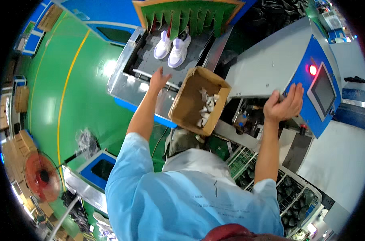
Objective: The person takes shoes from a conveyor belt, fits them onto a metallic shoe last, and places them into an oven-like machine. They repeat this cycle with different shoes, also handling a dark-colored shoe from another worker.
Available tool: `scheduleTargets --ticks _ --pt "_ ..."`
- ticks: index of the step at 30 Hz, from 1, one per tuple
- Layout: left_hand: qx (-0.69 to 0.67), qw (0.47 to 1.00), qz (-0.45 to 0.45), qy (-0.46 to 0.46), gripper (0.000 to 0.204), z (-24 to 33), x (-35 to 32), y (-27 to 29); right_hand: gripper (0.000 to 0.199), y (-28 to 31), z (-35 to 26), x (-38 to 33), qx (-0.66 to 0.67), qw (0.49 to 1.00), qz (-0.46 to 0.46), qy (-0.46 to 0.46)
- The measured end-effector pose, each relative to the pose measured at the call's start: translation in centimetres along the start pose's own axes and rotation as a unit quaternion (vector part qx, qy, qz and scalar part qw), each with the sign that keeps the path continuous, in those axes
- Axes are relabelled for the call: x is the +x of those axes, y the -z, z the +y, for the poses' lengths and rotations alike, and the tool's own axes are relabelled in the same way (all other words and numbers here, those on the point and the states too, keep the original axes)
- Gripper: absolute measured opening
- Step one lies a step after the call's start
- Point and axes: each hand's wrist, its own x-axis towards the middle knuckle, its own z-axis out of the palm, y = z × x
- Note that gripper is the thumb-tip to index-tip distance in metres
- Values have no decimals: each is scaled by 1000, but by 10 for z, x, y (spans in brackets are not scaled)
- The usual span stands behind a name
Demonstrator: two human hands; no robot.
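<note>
White-and-lilac shoes (177, 53), one pair, stood side by side on a grey bed (144, 56), toes toward the wearer, before a green slit curtain (188, 26).

Left hand (160, 79): fingers loosely spread, part-curled, holding nothing; placed at the bed's front edge, near the shoes. Contact with the edge could not be told.

Right hand (285, 105): fingers extended and close together, thumb apart, nothing seen in the grasp; placed just beside the blue panel (317, 123) of a grey machine (267, 58). Whether they touched it could not be told. Panel fittings: one lit red lamp (313, 70), one dark screen (323, 89).

Between the hands: one open brown carton (190, 98), tilted, containing crumpled white pieces (209, 106).

Surface and room: white table (339, 160) at right; wire basket (317, 197) of dark pieces (297, 205), lower right; green floor (86, 108) with yellow line (61, 108); red fan (42, 176), lower left; stacked boxes (17, 150), far left.
</note>
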Motion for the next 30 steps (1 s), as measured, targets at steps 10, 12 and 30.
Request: scheduleTargets --ticks 10,12,30 --pt "-52 986 153 -36 72 26 160 -93 63 -15 6 -17 -71 996 21 43" --pt "-99 988 115 -27 70 18 164 -82 66 -18 8 -19 -68 996 36 47" --pt "-565 759 -320 -53 83 189 -153 80 116 65 -118 -38 603 749 -163 -222"
